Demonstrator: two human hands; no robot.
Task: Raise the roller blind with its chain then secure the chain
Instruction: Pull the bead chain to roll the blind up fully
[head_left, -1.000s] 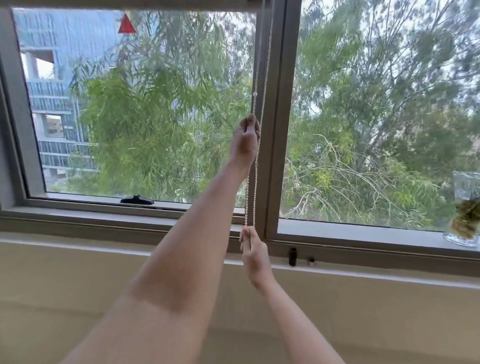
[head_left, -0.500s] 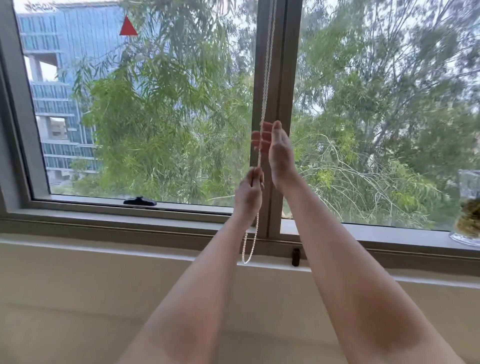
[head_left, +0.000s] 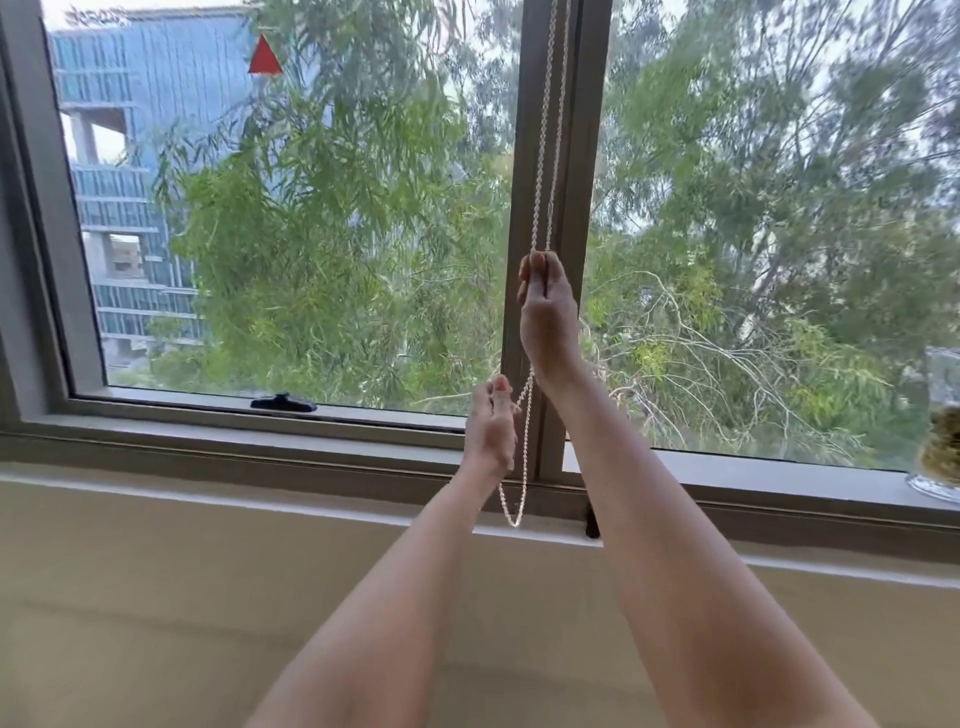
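Note:
A white bead chain (head_left: 546, 156) hangs down the grey window mullion (head_left: 524, 208), and its loop ends just above the ledge (head_left: 513, 519). My right hand (head_left: 548, 312) is shut on both strands about halfway up the window. My left hand (head_left: 491, 431) is lower and just left of the hanging loop, with its fingers apart and pointing up, holding nothing. The roller blind itself is out of view above the top edge. A small black chain clip (head_left: 591, 522) sits on the frame below the mullion, partly hidden by my right forearm.
A black window handle (head_left: 283, 402) lies on the left pane's lower frame. At the far right of the sill (head_left: 779, 467) stands a glass vase (head_left: 941, 447). A red triangle sticker (head_left: 265, 56) is on the left pane. Below the sill is a beige wall.
My left hand has let go of the chain, opened and dropped lower. My right hand has closed on the chain and come down a little. The loop now hangs free.

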